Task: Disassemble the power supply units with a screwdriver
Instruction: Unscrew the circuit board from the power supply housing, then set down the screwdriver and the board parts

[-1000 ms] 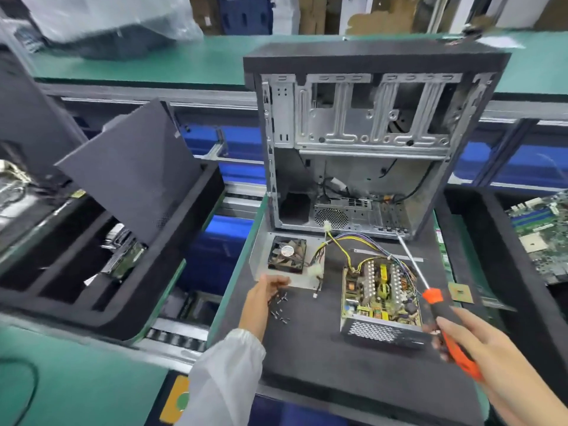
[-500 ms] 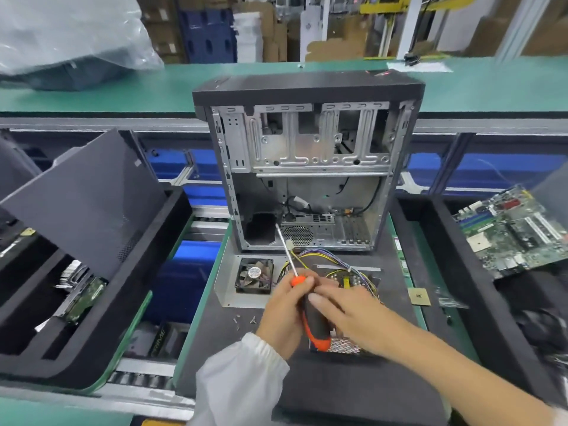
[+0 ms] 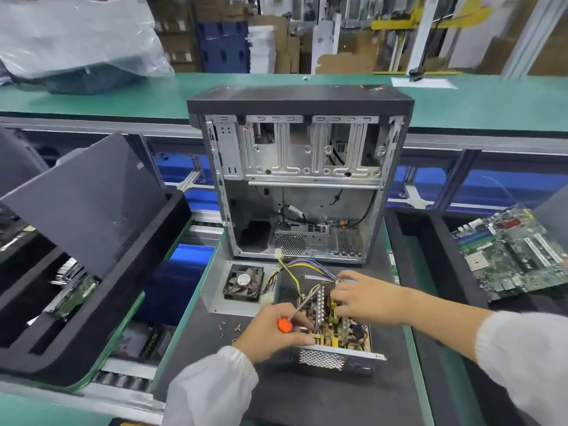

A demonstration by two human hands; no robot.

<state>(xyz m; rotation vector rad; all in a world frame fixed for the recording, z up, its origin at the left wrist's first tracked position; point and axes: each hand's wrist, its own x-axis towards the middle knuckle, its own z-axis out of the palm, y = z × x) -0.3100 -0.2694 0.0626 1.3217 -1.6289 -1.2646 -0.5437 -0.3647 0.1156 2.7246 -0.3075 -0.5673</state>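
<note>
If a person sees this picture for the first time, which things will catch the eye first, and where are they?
The open computer case stands upright in the middle, stripped to bare metal. In front of it lies the opened power supply, where the left hand holds an orange-handled screwdriver and the right hand rests on the parts. A green motherboard lies at the far right.

Left hand (image 3: 270, 330) curled in grip; right hand (image 3: 365, 298) fingers bent, pressing down.

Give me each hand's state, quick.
Left hand: closed, gripping the screwdriver.
Right hand: open, fingers resting on the power supply unit's components.
</note>
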